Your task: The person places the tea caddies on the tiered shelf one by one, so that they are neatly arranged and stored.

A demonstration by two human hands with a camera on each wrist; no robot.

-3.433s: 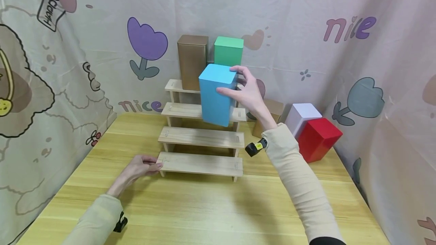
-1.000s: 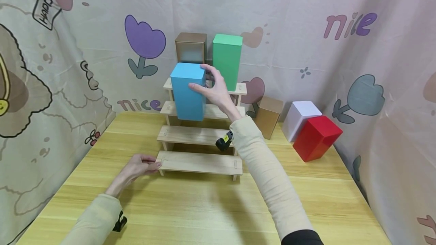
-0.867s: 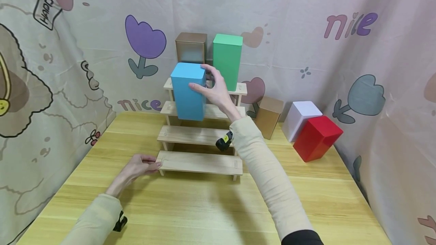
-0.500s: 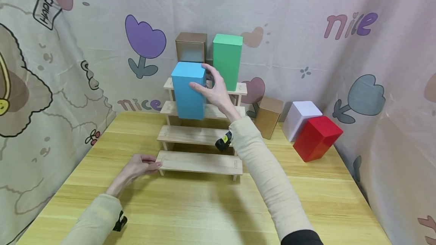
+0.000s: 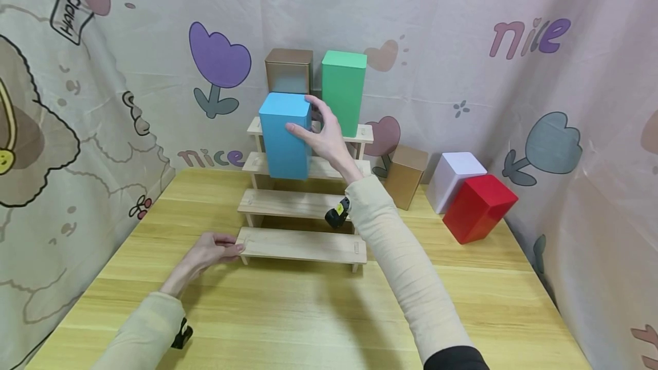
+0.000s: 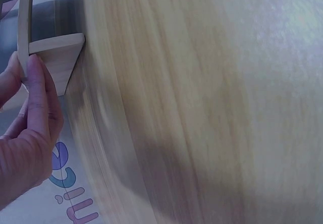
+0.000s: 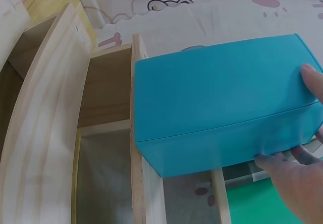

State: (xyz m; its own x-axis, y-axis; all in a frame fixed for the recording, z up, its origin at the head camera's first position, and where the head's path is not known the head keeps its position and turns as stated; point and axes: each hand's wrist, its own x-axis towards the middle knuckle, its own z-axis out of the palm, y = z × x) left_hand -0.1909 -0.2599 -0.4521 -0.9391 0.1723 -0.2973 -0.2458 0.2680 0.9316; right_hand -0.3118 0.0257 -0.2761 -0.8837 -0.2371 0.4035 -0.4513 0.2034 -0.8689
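A light blue, upright rectangular box (image 5: 284,141) is in my right hand (image 5: 329,137), which grips its right side near the top, thumb on the front face. Its base is right at the second-highest step of a four-step wooden display stand (image 5: 303,246), toward the left half. In the right wrist view the blue box (image 7: 217,93) has its bottom end along that step's edge. My left hand (image 5: 209,251) pinches the left end of the lowest step; the left wrist view shows thumb and fingers on the board (image 6: 58,47). The blue box partly hides a brown box (image 5: 289,67) behind it.
On the top step, right of the brown box, stands a green box (image 5: 343,93). A tan box (image 5: 407,176), a white box (image 5: 452,181) and a tilted red box (image 5: 479,210) are on the table (image 5: 288,318) right of the stand. A printed cloth (image 5: 426,10) hangs behind.
Since the oldest frame my right hand has carried the blue box left, uncovering the green box and covering the brown one's lower part. Over the last second it barely moves. My left hand stays put.
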